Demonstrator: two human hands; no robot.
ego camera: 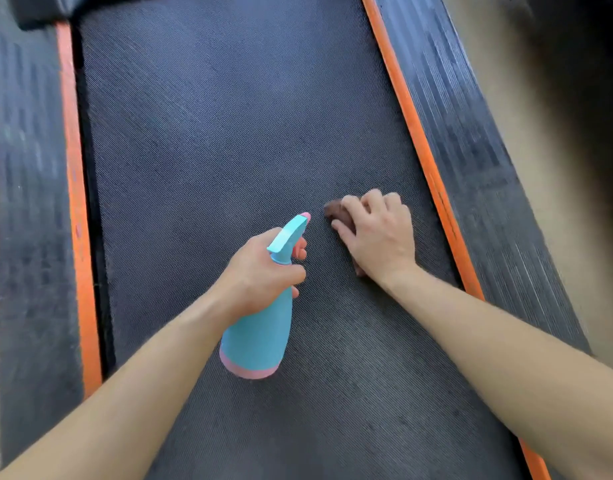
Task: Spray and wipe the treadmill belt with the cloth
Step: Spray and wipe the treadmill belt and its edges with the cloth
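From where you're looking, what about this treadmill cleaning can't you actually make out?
All in the head view:
- Cloth: mostly hidden under the right hand; only a brown edge shows, blurred.
- Spray bottle: its trigger is covered by the left hand, so squeezing is unclear.
- Treadmill belt: wetness cannot be told; both ends are cut off by the frame.

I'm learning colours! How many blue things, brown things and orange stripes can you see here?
Blue: 1, the spray bottle
Brown: 1, the cloth
Orange: 2, the left stripe and the right stripe
Total: 4
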